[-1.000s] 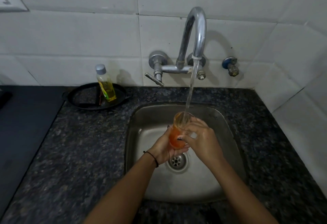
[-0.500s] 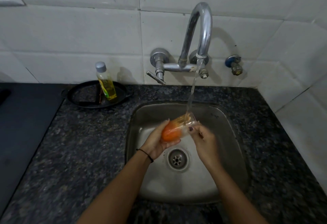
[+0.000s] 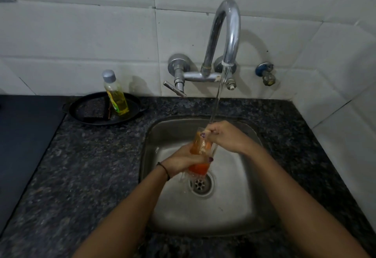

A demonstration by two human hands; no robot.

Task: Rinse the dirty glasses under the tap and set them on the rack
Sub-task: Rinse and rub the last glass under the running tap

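A clear glass with an orange lower part is held over the steel sink, above the drain. My left hand grips it around the middle. My right hand pinches its rim at the top, where the stream from the chrome tap lands. Water runs off the bottom of the glass into the sink.
A black pan with a bottle of yellow liquid and a dark sponge sits on the granite counter at the back left. A dark hob surface lies at the left. White tiled walls close the back and right. No rack is in view.
The glass has gone from tilted sideways under the stream to nearly upright and lower over the drain. My right hand moved up to its rim.
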